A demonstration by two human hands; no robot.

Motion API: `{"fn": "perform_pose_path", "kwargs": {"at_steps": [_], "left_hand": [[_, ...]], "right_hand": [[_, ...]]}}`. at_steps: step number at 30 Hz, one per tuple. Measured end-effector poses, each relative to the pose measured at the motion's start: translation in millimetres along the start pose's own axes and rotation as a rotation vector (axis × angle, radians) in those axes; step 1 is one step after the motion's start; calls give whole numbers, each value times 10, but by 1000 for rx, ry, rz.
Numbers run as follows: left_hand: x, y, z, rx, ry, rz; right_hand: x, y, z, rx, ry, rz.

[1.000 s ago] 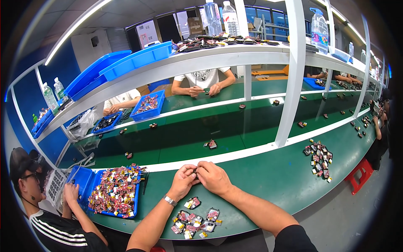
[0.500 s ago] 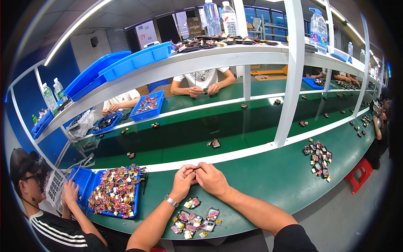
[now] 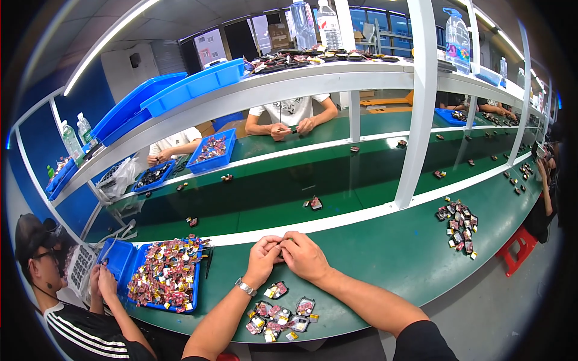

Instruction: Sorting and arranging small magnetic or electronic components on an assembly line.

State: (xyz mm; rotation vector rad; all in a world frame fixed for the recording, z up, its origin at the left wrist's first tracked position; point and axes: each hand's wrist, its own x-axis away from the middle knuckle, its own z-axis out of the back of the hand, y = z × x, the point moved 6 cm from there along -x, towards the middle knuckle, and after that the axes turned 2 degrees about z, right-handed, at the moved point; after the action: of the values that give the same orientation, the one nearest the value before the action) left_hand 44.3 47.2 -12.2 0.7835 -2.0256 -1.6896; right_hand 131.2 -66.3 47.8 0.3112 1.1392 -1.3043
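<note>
Above the green bench, my left hand and my right hand meet, fingertips pinched together around a small dark part. Most of that part is covered by my fingers, so its kind does not show. Just below my hands lies a single small electronic unit with a dark shell and a pinkish-red piece. Nearer the bench edge sits a loose cluster of similar units, some with clear covers and yellow-and-white tabs. My forearms pass on either side of these units.
To the left, a blue tray is heaped with red, white and yellow parts, with black tweezers beside it. A co-worker sits there. More units lie at right. Beyond a white rail, a green conveyor carries spaced units. A white post rises ahead.
Units on the conveyor have shifted slightly right. The left co-worker's hands have come together around a small thing. My hands stay in place, with the fingers slightly shifted.
</note>
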Motion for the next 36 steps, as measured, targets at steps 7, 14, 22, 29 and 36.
{"fn": "perform_pose_path", "kwargs": {"at_steps": [7,14,22,29,36], "left_hand": [[8,-15,-24,117,-111,36],[1,-5,-30,103,-97,34],[-62,136,172,-9,26,-106],[-65,75,228,-67,14,-60],[-127,73,191,-15,12,-60]], "right_hand": [[-4,-21,26,85,-32,-26],[2,123,18,-118,45,-115],[-179,2082,867,249,309,-688],[-410,1802,570,541,-44,-518],[-220,1958,298,292,-82,-746]]}}
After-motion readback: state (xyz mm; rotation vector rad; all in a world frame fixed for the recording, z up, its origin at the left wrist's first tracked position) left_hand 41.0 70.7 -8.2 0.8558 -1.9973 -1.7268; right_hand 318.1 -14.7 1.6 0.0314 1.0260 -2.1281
